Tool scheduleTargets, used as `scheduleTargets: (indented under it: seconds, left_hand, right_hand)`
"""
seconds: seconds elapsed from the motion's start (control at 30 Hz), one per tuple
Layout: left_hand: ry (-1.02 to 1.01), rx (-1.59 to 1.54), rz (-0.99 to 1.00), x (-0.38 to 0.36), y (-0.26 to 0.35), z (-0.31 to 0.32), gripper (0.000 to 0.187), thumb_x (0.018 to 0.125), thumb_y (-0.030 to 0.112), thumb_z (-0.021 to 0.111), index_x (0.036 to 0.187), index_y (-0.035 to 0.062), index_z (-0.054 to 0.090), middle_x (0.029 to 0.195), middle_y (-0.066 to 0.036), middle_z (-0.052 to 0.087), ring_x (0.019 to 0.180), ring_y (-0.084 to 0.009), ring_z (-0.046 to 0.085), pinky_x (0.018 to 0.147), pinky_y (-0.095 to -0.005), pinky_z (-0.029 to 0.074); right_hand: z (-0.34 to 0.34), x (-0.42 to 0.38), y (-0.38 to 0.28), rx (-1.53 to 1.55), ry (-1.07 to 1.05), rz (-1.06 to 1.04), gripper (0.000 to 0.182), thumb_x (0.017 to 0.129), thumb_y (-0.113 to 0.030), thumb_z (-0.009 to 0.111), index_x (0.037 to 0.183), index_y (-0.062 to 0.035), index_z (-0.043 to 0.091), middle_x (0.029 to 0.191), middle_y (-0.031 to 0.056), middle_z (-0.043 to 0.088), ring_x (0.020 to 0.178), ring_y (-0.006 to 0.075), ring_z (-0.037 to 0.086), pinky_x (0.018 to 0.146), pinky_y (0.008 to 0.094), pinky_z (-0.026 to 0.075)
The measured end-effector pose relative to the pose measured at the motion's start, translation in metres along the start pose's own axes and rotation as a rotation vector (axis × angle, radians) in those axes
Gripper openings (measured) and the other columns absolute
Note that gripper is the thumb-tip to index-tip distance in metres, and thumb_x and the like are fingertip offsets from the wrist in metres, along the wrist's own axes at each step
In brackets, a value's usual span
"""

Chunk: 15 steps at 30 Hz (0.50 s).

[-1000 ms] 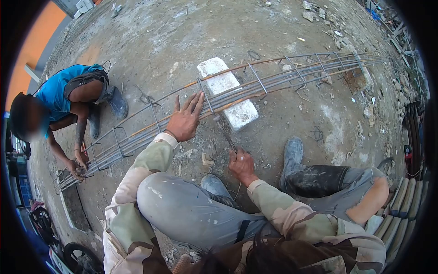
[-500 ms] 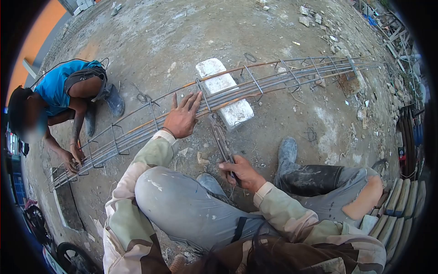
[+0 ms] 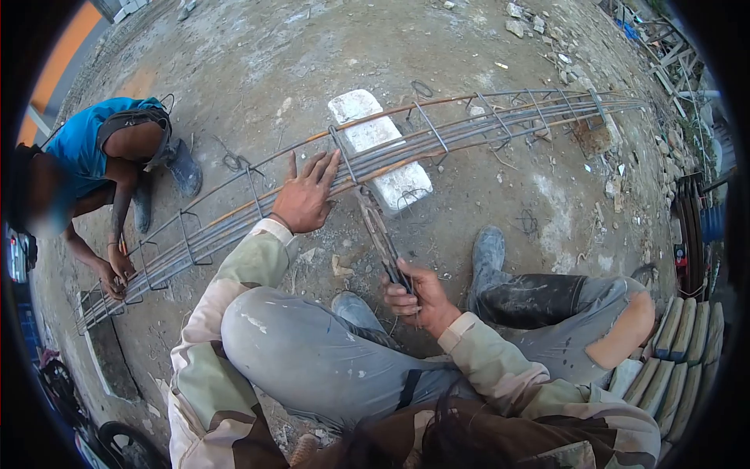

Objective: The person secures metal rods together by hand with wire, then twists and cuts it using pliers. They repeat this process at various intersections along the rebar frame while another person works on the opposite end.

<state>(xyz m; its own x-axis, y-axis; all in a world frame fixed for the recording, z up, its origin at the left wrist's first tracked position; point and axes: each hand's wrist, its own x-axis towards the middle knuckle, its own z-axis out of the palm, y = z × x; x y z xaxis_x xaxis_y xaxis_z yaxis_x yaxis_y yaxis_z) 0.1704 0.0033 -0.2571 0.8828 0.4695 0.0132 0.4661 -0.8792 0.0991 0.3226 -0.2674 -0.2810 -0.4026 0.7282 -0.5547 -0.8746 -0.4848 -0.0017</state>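
Observation:
A long rebar cage (image 3: 469, 129), made of thin steel bars with wire stirrups, runs diagonally across the ground before me. My left hand (image 3: 303, 200) lies on its bars with the fingers spread, beside one stirrup (image 3: 344, 152). In my right hand (image 3: 424, 298) are the handles of long, worn pincers (image 3: 378, 230), fingers wrapped round them. The jaws point up at the cage's near edge, by the foot of that same stirrup. Whether they grip a tie wire there is too small to tell.
A white block (image 3: 401, 187) props the cage mid-length; a grey block (image 3: 109, 363) lies under its left end. A co-worker in a blue shirt (image 3: 90, 141) crouches at left, both hands on the cage. Rubble (image 3: 516, 27) and stacked wooden pieces (image 3: 687, 336) lie rightward.
My right fingers have closed further round the pincers' handles, and the handles have come together. My left hand stays spread on the bars. The view has shifted slightly.

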Motion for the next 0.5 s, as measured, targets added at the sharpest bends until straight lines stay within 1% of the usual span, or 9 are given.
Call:
scheduleTargets:
  seconds: [0.1, 0.13, 0.2, 0.23, 0.27, 0.3, 0.33, 0.37, 0.5]
  left_hand:
    - [-0.012, 0.010, 0.008, -0.001, -0.001, -0.002, 0.106, 0.077, 0.026, 0.076, 0.160, 0.0078, 0.012, 0.155, -0.015, 0.036, 0.147, -0.0305, 0.030, 0.120, -0.0665, 0.012]
    - [-0.026, 0.014, 0.010, -0.001, -0.001, -0.001, 0.108, 0.077, 0.028, 0.077, 0.160, 0.0080, 0.011, 0.154, -0.016, 0.037, 0.147, -0.0310, 0.030, 0.121, -0.0659, 0.012]
    - [-0.012, -0.013, -0.002, -0.002, 0.001, -0.001, 0.107, 0.077, 0.030, 0.076, 0.160, 0.0082, 0.012, 0.153, -0.016, 0.037, 0.146, -0.0308, 0.031, 0.121, -0.0664, 0.011]
    - [-0.009, 0.010, -0.005, -0.002, 0.001, -0.001, 0.107, 0.077, 0.030, 0.076, 0.160, 0.0082, 0.012, 0.153, -0.016, 0.038, 0.146, -0.0311, 0.032, 0.120, -0.0667, 0.011]
    - [-0.009, 0.035, -0.008, -0.003, 0.001, -0.001, 0.107, 0.077, 0.031, 0.076, 0.160, 0.0082, 0.012, 0.153, -0.016, 0.038, 0.146, -0.0313, 0.032, 0.120, -0.0670, 0.011]
    - [-0.012, 0.033, -0.007, -0.003, 0.002, -0.001, 0.107, 0.077, 0.031, 0.076, 0.160, 0.0082, 0.012, 0.153, -0.016, 0.038, 0.146, -0.0313, 0.032, 0.120, -0.0670, 0.011]
    - [0.002, 0.023, -0.007, -0.002, 0.002, -0.001, 0.107, 0.077, 0.031, 0.076, 0.160, 0.0081, 0.012, 0.152, -0.016, 0.039, 0.145, -0.0316, 0.033, 0.120, -0.0672, 0.011]
    - [0.013, 0.010, -0.010, -0.003, 0.002, -0.001, 0.107, 0.077, 0.031, 0.076, 0.160, 0.0080, 0.012, 0.152, -0.016, 0.039, 0.145, -0.0318, 0.033, 0.120, -0.0674, 0.011]
    - [-0.015, 0.010, -0.031, -0.002, 0.005, -0.001, 0.105, 0.078, 0.028, 0.075, 0.160, 0.0096, 0.012, 0.154, -0.013, 0.038, 0.146, -0.0299, 0.033, 0.120, -0.0680, 0.011]
  right_hand:
    - [0.009, 0.002, 0.016, -0.012, -0.094, -0.098, 0.048, 0.099, -0.049, 0.058, 0.099, -0.0016, 0.062, 0.065, 0.0039, 0.053, 0.049, 0.0128, 0.047, 0.044, 0.0259, 0.036]
    - [0.011, 0.002, 0.011, -0.023, -0.097, -0.099, 0.048, 0.099, -0.049, 0.058, 0.099, -0.0016, 0.062, 0.065, 0.0039, 0.053, 0.049, 0.0128, 0.047, 0.044, 0.0259, 0.036]
    - [0.016, -0.006, 0.000, -0.590, 0.238, -0.271, 0.043, 0.097, -0.046, 0.064, 0.101, -0.0026, 0.062, 0.067, 0.0035, 0.057, 0.054, 0.0152, 0.055, 0.048, 0.0297, 0.042]
    - [0.020, -0.006, -0.003, -1.144, 0.462, -0.371, 0.038, 0.093, -0.038, 0.071, 0.100, -0.0016, 0.063, 0.069, 0.0082, 0.063, 0.060, 0.0254, 0.064, 0.055, 0.0364, 0.049]
    - [0.026, -0.010, 0.000, -1.144, 0.466, -0.367, 0.038, 0.093, -0.038, 0.071, 0.100, -0.0016, 0.063, 0.069, 0.0082, 0.063, 0.060, 0.0254, 0.064, 0.055, 0.0364, 0.049]
    - [0.030, -0.012, 0.003, -1.408, 0.565, -0.707, 0.037, 0.091, -0.035, 0.072, 0.098, -0.0003, 0.063, 0.071, 0.0117, 0.064, 0.061, 0.0304, 0.065, 0.057, 0.0389, 0.051]
    - [0.034, -0.014, 0.006, -1.668, 0.792, -1.042, 0.036, 0.089, -0.032, 0.074, 0.096, 0.0010, 0.063, 0.072, 0.0151, 0.065, 0.063, 0.0353, 0.066, 0.059, 0.0414, 0.052]
    - [0.039, -0.020, 0.005, -1.875, 0.911, -1.191, 0.035, 0.090, -0.032, 0.072, 0.096, 0.0012, 0.063, 0.072, 0.0149, 0.065, 0.061, 0.0339, 0.065, 0.057, 0.0406, 0.051]
    - [0.030, -0.025, 0.003, -1.964, 0.873, -1.044, 0.035, 0.095, -0.033, 0.066, 0.099, 0.0021, 0.063, 0.072, 0.0139, 0.064, 0.055, 0.0280, 0.062, 0.049, 0.0375, 0.047]
